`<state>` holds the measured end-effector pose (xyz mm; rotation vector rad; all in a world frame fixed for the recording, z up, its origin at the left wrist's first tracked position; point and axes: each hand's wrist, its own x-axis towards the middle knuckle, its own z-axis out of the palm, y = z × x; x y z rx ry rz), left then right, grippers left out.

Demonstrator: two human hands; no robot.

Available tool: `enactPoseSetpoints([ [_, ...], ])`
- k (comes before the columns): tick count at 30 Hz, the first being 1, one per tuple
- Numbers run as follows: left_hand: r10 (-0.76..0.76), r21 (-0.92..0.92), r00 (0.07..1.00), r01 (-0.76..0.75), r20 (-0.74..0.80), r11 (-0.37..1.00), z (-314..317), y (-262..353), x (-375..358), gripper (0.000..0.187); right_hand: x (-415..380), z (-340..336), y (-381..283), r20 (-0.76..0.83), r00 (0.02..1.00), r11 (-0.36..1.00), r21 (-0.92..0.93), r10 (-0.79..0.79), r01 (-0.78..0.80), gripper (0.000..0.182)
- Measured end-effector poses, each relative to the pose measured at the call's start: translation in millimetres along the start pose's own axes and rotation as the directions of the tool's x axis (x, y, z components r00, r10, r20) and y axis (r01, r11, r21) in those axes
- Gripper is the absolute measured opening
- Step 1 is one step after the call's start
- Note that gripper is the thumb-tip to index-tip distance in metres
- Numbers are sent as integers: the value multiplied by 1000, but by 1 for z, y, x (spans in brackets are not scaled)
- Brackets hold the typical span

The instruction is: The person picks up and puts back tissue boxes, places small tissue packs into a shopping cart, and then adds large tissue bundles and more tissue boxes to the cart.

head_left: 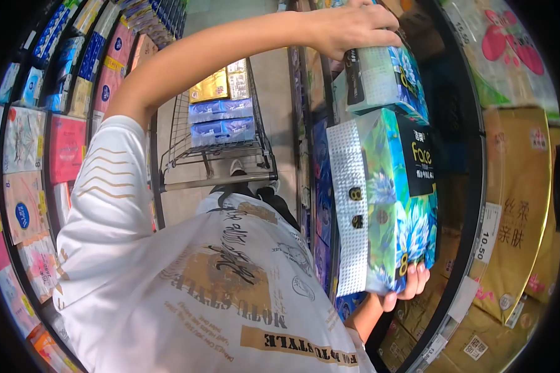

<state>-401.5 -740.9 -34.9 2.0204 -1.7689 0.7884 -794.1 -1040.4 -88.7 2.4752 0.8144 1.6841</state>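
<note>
My left hand [358, 30] reaches across from the left, its fingers curled over the top of a floral tissue pack [379, 87]. Directly below that pack, and touching it in this view, is a larger blue-green tissue pack [382, 199] with a black "Face" label and a white dimpled side. My right hand [412, 283] supports this one at its lower end, fingertips and thumb closed around the bottom edge. Both packs are on my right, in front of the shelf.
A shopping cart [218, 180] stands before me, holding gold tissue packs [210, 87] and purple-blue packs [223, 130]. Shelves of packaged tissues [68, 146] line the left. On the right, a shelf with price tags [488, 233] holds large gold packs [513, 205].
</note>
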Motion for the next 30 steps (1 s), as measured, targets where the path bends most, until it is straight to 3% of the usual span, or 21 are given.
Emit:
enactPoseSetpoints([
  [5, -88, 22, 972, 95, -219, 995, -29, 15, -78, 68, 25, 17, -6, -201, 965, 975, 108, -171, 195, 38],
  [6, -162, 32, 961, 173, -224, 984, -45, 24, -96, 66, 33, 27, -14, -250, 955, 981, 72, -157, 181, 39],
  [9, -390, 14, 878, 410, -279, 912, -81, 49, -158, 66, 46, 48, -24, -299, 954, 972, 216, -26, 94, 42],
  [11, -637, 42, 718, 672, -282, 739, -97, 76, -205, 89, 65, 79, -37, -264, 963, 951, 307, 51, 33, 60],
  [13, -923, -247, 337, 893, -189, 376, -117, 106, -248, 90, 89, 110, -48, -155, 978, 894, 443, 142, -59, 75],
  [15, -929, -213, 211, 935, -303, 282, -130, 126, -294, 87, 109, 144, -58, 293, 930, 690, 626, 224, -363, 87],
  [16, -954, -271, 58, 952, -293, 141, -133, 140, -328, 84, 110, 173, -68, 508, 829, 562, 625, 235, -542, 94],
  [17, -956, -328, -98, 945, -275, -2, -133, 155, -362, 82, 99, 208, -82, 647, 698, 439, 555, 307, -707, 97],
  [19, -907, -520, -332, 839, -259, -159, -136, 193, -407, 78, 102, 287, -113, 801, 552, 377, 450, 231, -810, 102],
  [21, -837, -693, -491, 692, -243, -204, -142, 233, -435, 74, 98, 365, -147, 872, 488, 360, 443, 41, -821, 102],
  [23, -773, -827, -591, 537, -228, -166, -148, 271, -449, 77, 92, 440, -187, 831, 534, 419, 545, -155, -726, 101],
  [25, -705, -887, -686, 424, -180, -186, -146, 317, -476, 80, 84, 514, -230, 756, 545, 283, 646, -362, -709, 100],
  [27, -618, -928, -776, 314, -128, -202, -137, 358, -489, 89, 90, 576, -273, 711, 383, 244, 609, -590, -755, 101],
  [29, -634, -944, -743, 324, -212, -64, -122, 375, -481, 90, 85, 633, -321, 637, 181, 238, 514, -749, -824, 101],
  [30, -628, -945, -752, 317, -201, -78, -121, 373, -491, 90, 87, 650, -341, 594, 54, 271, 444, -802, -854, 99],
])
